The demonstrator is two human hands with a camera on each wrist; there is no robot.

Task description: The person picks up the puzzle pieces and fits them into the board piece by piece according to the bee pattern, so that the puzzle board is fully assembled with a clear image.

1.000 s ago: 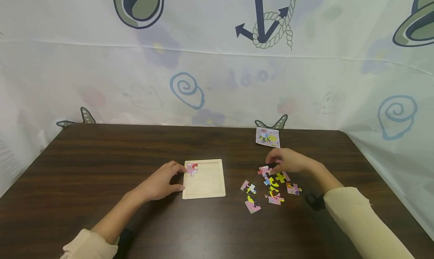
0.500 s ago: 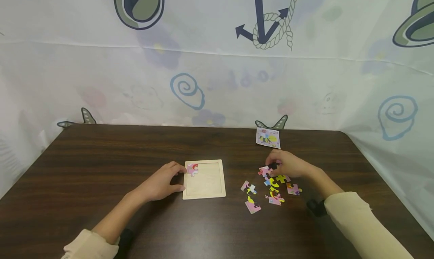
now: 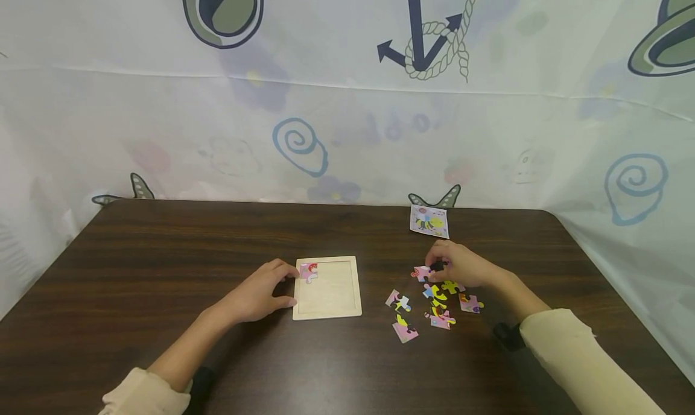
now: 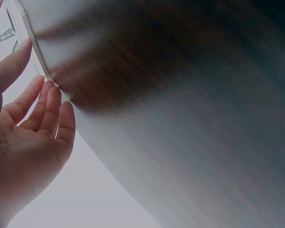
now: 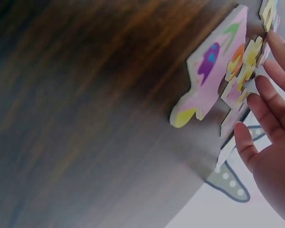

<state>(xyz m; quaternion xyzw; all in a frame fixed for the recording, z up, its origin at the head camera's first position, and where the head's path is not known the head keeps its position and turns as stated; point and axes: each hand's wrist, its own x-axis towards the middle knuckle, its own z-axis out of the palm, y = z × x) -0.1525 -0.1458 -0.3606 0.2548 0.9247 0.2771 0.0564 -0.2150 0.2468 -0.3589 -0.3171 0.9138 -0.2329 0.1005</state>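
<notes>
On the table's middle lies a square wooden puzzle tray (image 3: 331,287), with one pink and red puzzle piece (image 3: 308,271) in its upper left corner. My left hand (image 3: 263,291) rests at the tray's left edge, thumb and fingertips touching the rim with the fingers loosely extended. To the right, my right hand (image 3: 461,264) is low over a cluster of jigsaw pieces, its thumb tip right at a pink piece (image 3: 420,274). A piece with black on it (image 3: 437,265) shows between thumb and forefinger. In the right wrist view the fingers are spread and slightly bent.
Several loose pieces lie nearer the front: a pink and yellow piece (image 3: 404,332), a white and pink piece (image 3: 399,300), and a pink piece with purple (image 3: 470,303). A bee picture card (image 3: 429,221) lies at the table's back edge, before a printed cloth (image 3: 347,131).
The pink piece by my right thumb has shifted slightly left. My right hand has sunk a little, otherwise staying over the cluster. The left hand and tray hold their place.
</notes>
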